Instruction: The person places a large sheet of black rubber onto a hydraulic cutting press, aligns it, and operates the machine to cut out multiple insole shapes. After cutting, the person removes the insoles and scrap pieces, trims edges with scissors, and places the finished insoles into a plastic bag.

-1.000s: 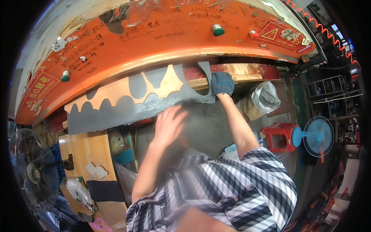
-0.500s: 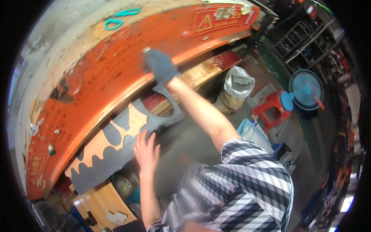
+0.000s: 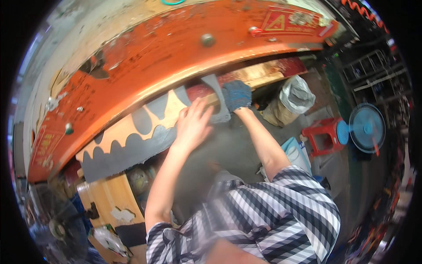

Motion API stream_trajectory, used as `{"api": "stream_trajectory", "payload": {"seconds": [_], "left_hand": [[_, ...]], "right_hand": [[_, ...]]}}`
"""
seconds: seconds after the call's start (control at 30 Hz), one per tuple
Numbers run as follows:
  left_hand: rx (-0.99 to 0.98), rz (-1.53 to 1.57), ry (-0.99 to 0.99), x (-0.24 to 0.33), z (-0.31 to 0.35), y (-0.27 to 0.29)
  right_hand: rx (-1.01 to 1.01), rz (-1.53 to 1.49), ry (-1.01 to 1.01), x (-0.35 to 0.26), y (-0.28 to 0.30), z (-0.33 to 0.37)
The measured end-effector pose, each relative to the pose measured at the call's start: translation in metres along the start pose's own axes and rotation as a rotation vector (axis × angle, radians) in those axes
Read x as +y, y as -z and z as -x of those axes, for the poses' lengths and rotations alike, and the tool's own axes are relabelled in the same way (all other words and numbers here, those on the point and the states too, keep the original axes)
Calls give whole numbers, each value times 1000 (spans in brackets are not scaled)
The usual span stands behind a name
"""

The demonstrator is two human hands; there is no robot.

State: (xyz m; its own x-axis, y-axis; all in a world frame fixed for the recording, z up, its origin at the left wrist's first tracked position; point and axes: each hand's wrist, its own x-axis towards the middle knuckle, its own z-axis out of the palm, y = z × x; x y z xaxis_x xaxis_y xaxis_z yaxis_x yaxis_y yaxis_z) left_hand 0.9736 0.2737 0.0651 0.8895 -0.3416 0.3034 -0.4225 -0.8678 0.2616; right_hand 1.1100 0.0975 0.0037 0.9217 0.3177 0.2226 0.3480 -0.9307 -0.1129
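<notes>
Orange machine beam [image 3: 145, 70]: is spanning beyond both grips, its markings blurring past reading.

Grey notched sheet [image 3: 121, 157]: is lying beneath and left of the left grip [image 3: 193, 122], its right end reaching the right grip [image 3: 237, 95]. The left grip is hiding its middle.

Pale orange layer [image 3: 125, 132]: is showing along the sheet's notches, left of the left grip; which lies uppermost is staying unclear.

Light-wood bench [image 3: 105, 193]: is standing nearer the body, left of the left grip, the sheet covering its far end.

Blue fan [image 3: 367, 128] and red stool [image 3: 323, 135]: are standing well right of the right grip.

Lined sack [image 3: 281, 108]: is standing near, right of the right grip.

Left grip: bare, is spreading its fingers over the sheet, blurring; contact is hard to judge.

Right grip: is wearing a dark glove, its fingers hiding; whether it is closing on the sheet cannot be told.

Teal loop [image 3: 172, 1]: is lying beyond the left grip, the upper edge cutting it off.
</notes>
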Motion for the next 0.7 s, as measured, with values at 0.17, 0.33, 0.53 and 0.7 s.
{"api": "stream_trajectory", "payload": {"seconds": [0.17, 0.33, 0.53, 0.7], "left_hand": [[-191, -61, 144, -28, -17, -29], [-238, -135, 138, -39, -6, -51], [-163, -249, 113, -35, 13, -68], [-85, -214, 125, -21, 27, -80]], "right_hand": [[-78, 5, 45, -5, -2, -5], [-132, 14, -11, -6, -7, -4], [-155, 18, 6, -5, -10, 5], [-124, 21, 36, 0, -6, 25]]}}
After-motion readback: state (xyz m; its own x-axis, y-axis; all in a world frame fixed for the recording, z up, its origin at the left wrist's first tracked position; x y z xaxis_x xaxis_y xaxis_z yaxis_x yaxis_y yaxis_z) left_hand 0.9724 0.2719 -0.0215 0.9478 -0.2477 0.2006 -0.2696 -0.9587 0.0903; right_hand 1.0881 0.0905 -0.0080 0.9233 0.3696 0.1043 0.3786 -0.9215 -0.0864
